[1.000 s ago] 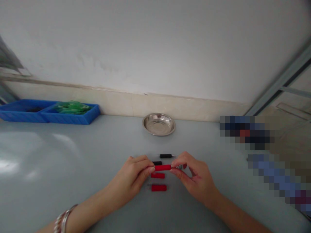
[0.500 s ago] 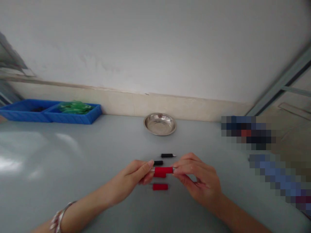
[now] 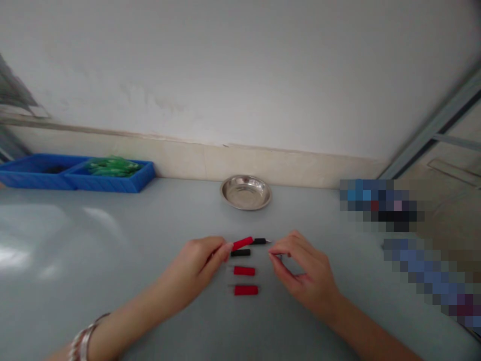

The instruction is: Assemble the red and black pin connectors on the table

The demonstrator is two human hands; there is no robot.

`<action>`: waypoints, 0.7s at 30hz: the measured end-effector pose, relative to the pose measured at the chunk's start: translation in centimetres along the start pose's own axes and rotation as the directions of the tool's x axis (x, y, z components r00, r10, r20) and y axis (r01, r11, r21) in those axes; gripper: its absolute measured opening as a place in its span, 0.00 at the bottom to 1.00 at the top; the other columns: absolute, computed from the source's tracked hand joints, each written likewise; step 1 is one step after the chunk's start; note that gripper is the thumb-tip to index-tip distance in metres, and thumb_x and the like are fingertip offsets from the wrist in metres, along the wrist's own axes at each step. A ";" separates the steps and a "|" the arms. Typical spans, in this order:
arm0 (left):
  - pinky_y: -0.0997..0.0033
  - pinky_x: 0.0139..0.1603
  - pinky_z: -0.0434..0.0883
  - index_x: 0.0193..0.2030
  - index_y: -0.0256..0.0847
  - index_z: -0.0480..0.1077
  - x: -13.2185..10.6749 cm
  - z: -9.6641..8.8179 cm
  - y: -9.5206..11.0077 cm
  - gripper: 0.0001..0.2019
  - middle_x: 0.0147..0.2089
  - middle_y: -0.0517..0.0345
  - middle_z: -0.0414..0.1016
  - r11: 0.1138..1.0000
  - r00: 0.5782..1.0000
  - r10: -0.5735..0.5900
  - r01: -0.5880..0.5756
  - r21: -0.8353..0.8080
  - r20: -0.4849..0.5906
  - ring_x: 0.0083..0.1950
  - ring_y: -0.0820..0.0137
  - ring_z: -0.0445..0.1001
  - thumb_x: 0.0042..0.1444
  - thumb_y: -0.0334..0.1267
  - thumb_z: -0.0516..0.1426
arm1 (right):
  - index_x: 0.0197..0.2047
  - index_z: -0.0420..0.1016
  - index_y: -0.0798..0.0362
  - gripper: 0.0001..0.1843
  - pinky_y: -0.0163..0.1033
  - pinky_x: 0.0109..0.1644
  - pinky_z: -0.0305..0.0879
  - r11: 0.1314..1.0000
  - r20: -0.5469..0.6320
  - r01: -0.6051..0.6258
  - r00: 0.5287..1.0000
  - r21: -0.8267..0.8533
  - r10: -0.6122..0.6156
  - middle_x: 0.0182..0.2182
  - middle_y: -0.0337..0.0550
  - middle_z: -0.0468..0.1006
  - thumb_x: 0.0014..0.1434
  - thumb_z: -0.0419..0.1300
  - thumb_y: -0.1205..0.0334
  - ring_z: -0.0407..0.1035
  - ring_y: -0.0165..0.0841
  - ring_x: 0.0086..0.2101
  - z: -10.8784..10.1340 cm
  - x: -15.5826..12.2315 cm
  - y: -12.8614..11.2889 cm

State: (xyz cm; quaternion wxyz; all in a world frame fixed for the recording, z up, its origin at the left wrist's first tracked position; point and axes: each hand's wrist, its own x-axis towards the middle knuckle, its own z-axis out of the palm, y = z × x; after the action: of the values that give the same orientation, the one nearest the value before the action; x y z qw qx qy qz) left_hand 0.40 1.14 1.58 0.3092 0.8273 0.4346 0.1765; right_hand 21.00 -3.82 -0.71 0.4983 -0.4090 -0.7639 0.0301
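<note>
Red sleeve [image 3: 242, 243] pinched by left hand [image 3: 195, 263] | right hand [image 3: 300, 268] pinching small pin [image 3: 280, 256] | bare table [image 3: 112, 240] around

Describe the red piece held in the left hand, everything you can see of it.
The red piece is a short, slim cylinder that looks like plastic or rubber, matte and evenly red. The left hand pinches its left end between fingers, so it is lifted off the table, tilted with its free right end higher. That end reaches toward a black piece lying behind; whether they touch cannot be told. No metal tip shows on it. The right hand is apart from it.
</note>
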 end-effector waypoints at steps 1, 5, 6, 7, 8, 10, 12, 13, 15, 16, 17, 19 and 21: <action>0.75 0.30 0.60 0.26 0.39 0.64 0.0 0.1 -0.1 0.18 0.25 0.60 0.65 0.996 0.999 0.045 -0.043 0.082 -0.017 0.28 0.72 0.63 0.61 0.46 0.42 | 0.34 0.69 0.53 0.08 0.37 0.33 0.65 0.999 -0.003 -0.025 1.000 -0.028 0.025 0.26 0.41 0.72 0.55 0.52 0.74 0.65 0.30 0.29 0.0 0.0 0.1; 0.74 0.34 0.64 0.35 0.39 0.67 -0.2 0.4 -0.5 0.18 0.32 0.56 0.68 0.946 0.993 0.118 -0.109 0.304 -0.010 0.32 0.71 0.68 0.63 0.43 0.40 | 0.35 0.70 0.53 0.07 0.34 0.31 0.64 0.992 0.008 -0.071 0.997 -0.102 0.072 0.26 0.40 0.73 0.55 0.55 0.73 0.65 0.30 0.28 0.1 -0.2 0.5; 0.74 0.34 0.65 0.36 0.39 0.67 -0.2 0.5 -0.6 0.18 0.33 0.56 0.68 0.932 0.994 0.112 -0.105 0.346 -0.001 0.32 0.71 0.68 0.63 0.43 0.40 | 0.35 0.70 0.54 0.07 0.34 0.31 0.64 0.991 0.016 -0.075 0.997 -0.112 0.077 0.26 0.40 0.73 0.55 0.55 0.73 0.65 0.30 0.27 0.1 -0.3 0.6; 0.74 0.34 0.66 0.37 0.39 0.67 -0.1 0.5 -0.6 0.18 0.34 0.55 0.68 0.919 0.995 0.104 -0.098 0.382 0.007 0.32 0.71 0.69 0.63 0.42 0.40 | 0.36 0.70 0.54 0.06 0.35 0.31 0.64 0.990 0.024 -0.077 0.996 -0.120 0.081 0.26 0.40 0.73 0.55 0.55 0.73 0.65 0.30 0.27 0.1 -0.4 0.7; 0.74 0.34 0.66 0.37 0.39 0.67 -0.1 0.5 -0.6 0.18 0.34 0.55 0.67 0.905 0.995 0.094 -0.093 0.415 0.018 0.32 0.71 0.69 0.63 0.42 0.40 | 0.36 0.70 0.54 0.06 0.35 0.31 0.65 0.989 0.034 -0.081 0.996 -0.126 0.086 0.26 0.41 0.73 0.56 0.55 0.72 0.65 0.30 0.28 0.2 -0.4 0.7; 0.73 0.33 0.66 0.37 0.39 0.67 -0.1 0.4 -0.7 0.17 0.35 0.55 0.67 0.877 0.997 0.075 -0.083 0.473 0.037 0.31 0.70 0.70 0.63 0.42 0.40 | 0.36 0.70 0.53 0.06 0.36 0.32 0.65 0.987 0.059 -0.088 0.994 -0.132 0.097 0.27 0.42 0.74 0.57 0.54 0.71 0.66 0.31 0.28 0.3 -0.6 0.8; 0.73 0.33 0.66 0.37 0.40 0.67 0.0 0.4 -0.6 0.17 0.34 0.55 0.67 0.849 0.997 0.064 -0.083 0.522 0.053 0.31 0.70 0.70 0.63 0.41 0.41 | 0.35 0.70 0.53 0.06 0.37 0.33 0.66 0.987 0.097 -0.094 0.990 -0.131 0.107 0.28 0.42 0.73 0.57 0.54 0.71 0.67 0.32 0.29 0.4 -0.7 1.0; 0.73 0.32 0.66 0.37 0.40 0.67 0.0 0.4 -0.6 0.16 0.34 0.56 0.67 0.836 0.996 0.063 -0.084 0.542 0.057 0.31 0.71 0.70 0.63 0.41 0.41 | 0.35 0.71 0.53 0.07 0.37 0.33 0.66 0.987 0.114 -0.098 0.987 -0.130 0.113 0.28 0.42 0.73 0.56 0.54 0.72 0.67 0.32 0.30 0.4 -0.7 1.0; 0.74 0.30 0.65 0.36 0.40 0.67 0.0 0.4 -0.5 0.15 0.34 0.56 0.67 0.815 0.996 0.064 -0.084 0.573 0.056 0.29 0.72 0.70 0.63 0.41 0.42 | 0.34 0.70 0.54 0.08 0.37 0.33 0.66 0.985 0.140 -0.109 0.982 -0.130 0.127 0.27 0.42 0.72 0.55 0.53 0.73 0.67 0.32 0.30 0.5 -0.8 1.1; 0.75 0.30 0.65 0.36 0.40 0.67 0.0 0.4 -0.5 0.15 0.34 0.56 0.67 0.807 0.996 0.066 -0.085 0.584 0.054 0.29 0.72 0.70 0.63 0.40 0.42 | 0.33 0.70 0.54 0.08 0.37 0.33 0.66 0.985 0.147 -0.115 0.980 -0.130 0.134 0.27 0.42 0.72 0.54 0.53 0.74 0.67 0.32 0.30 0.6 -0.9 1.1; 0.75 0.29 0.64 0.37 0.40 0.67 -0.1 0.4 -0.5 0.14 0.34 0.56 0.67 0.801 0.996 0.066 -0.085 0.593 0.053 0.29 0.72 0.70 0.63 0.40 0.42 | 0.33 0.70 0.54 0.09 0.37 0.34 0.66 0.984 0.153 -0.122 0.978 -0.131 0.141 0.27 0.42 0.72 0.54 0.53 0.74 0.67 0.32 0.30 0.6 -0.9 1.2; 0.75 0.29 0.65 0.37 0.41 0.67 -0.1 0.4 -0.6 0.14 0.34 0.56 0.67 0.795 0.997 0.060 -0.082 0.601 0.057 0.29 0.72 0.70 0.63 0.40 0.43 | 0.34 0.71 0.54 0.09 0.38 0.35 0.66 0.982 0.166 -0.135 0.974 -0.131 0.156 0.28 0.42 0.72 0.54 0.53 0.75 0.67 0.33 0.31 0.7 -1.0 1.2; 0.74 0.30 0.65 0.38 0.41 0.67 -0.1 0.4 -0.6 0.14 0.35 0.56 0.67 0.796 0.996 0.053 -0.082 0.600 0.067 0.30 0.71 0.71 0.63 0.40 0.42 | 0.35 0.71 0.54 0.09 0.38 0.35 0.66 0.981 0.183 -0.146 0.969 -0.129 0.168 0.29 0.43 0.72 0.55 0.53 0.75 0.67 0.33 0.32 0.7 -1.1 1.3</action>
State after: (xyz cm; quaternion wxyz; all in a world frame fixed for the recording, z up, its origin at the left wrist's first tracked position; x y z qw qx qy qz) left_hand 0.23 1.17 0.90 0.0342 0.9014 0.4311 0.0211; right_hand 21.38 -3.44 -2.42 0.3934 -0.4915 -0.7742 0.0651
